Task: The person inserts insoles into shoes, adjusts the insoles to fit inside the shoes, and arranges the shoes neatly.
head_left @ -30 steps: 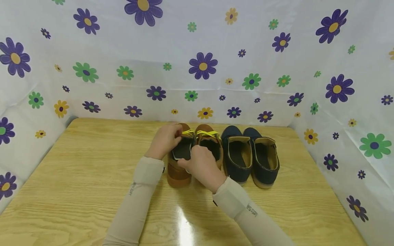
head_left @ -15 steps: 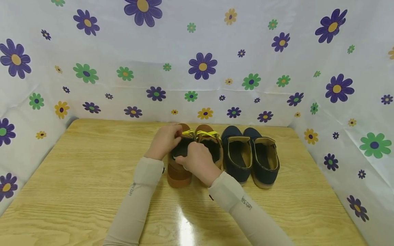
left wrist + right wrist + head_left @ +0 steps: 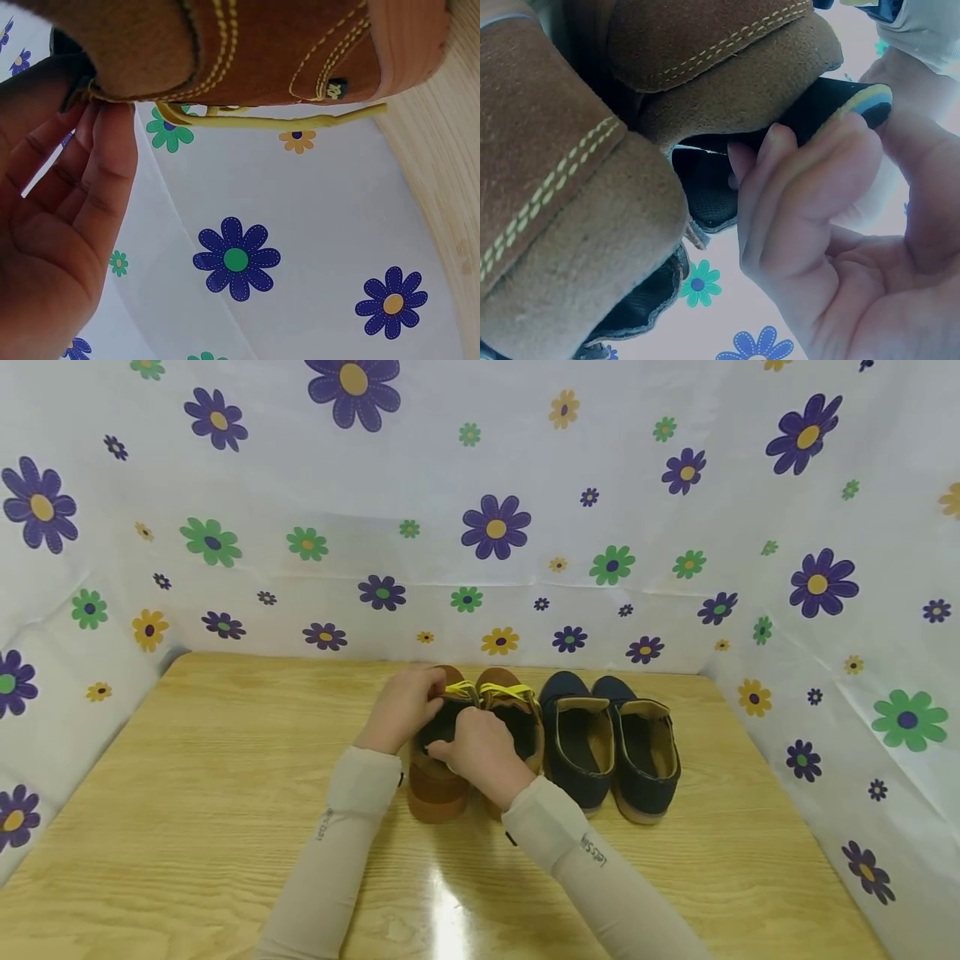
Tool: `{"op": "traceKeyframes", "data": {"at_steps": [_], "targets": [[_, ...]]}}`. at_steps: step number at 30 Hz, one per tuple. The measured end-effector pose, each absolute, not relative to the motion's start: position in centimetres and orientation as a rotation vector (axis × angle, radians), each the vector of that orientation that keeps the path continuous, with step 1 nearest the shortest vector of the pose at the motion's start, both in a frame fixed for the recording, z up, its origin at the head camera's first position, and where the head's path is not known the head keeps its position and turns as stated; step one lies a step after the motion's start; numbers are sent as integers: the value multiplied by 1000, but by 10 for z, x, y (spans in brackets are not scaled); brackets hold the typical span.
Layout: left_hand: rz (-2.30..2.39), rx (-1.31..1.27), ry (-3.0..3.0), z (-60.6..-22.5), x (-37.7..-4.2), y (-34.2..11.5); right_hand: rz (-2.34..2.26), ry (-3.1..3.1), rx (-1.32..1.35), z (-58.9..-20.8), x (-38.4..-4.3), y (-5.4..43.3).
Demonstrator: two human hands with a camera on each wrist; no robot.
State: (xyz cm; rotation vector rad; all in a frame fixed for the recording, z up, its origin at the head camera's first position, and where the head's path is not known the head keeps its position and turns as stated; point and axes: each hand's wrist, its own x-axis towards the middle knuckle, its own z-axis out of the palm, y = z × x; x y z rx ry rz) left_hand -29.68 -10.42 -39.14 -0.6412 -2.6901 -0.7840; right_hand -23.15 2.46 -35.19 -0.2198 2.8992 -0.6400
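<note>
A brown suede shoe (image 3: 437,800) with yellow laces stands at mid-table, heel towards me. At its left collar my left hand (image 3: 403,708) pinches the edge near the laces; in the left wrist view the fingertips sit at the brown upper (image 3: 262,52), a loose yellow lace (image 3: 300,121) beside them. My right hand (image 3: 486,752) is over the heel opening. The right wrist view shows it gripping a dark insole (image 3: 821,105) with a yellow and blue edge, whose far part runs into the shoe, hidden there. Another brown shoe (image 3: 501,677) is partly behind this hand.
Two navy slip-on shoes (image 3: 566,685) stand close on the right, heels also towards me. The wooden table (image 3: 225,810) meets a white flowered cloth (image 3: 420,468) at the back and sides.
My right hand has moved slightly left and away from me, over the shoe's opening. The insole's pale edge, seen in the opening earlier, has mostly gone from sight. The left hand keeps its place.
</note>
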Motion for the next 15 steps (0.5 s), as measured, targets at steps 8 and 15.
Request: {"op": "traceKeyframes", "data": {"at_steps": [8, 15], "targets": [[-786, -658, -2671, -393, -296, -105, -543, 2926, -217, -355, -237, 19], [-784, -662, -2662, -391, -296, -105, -501, 2904, -216, -355, -243, 16]]}}
